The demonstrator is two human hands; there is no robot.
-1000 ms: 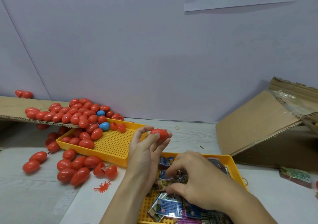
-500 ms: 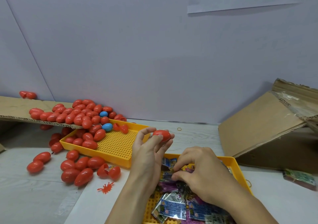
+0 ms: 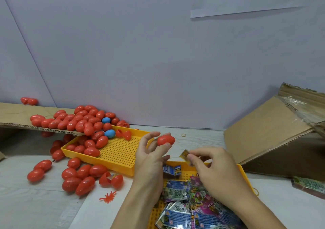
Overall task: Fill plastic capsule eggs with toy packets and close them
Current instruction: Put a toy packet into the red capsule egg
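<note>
**While one hand lifts an egg, the other pinches a packet**

Where the two hands meet above the near tray, the left hand holds a red capsule egg at its fingertips, the egg sitting at the very top of the grip with the thumb spread away to the left. Just right of it and slightly lower, the right hand pinches a small toy packet between thumb and forefinger, the packet poking out leftward toward the egg but not touching it. Below both hands, a yellow tray holds a heap of printed packets. A second yellow tray farther left carries red eggs and a blue egg. More red eggs lie loose on the tabletop, and others rest on a cardboard flap.
</note>
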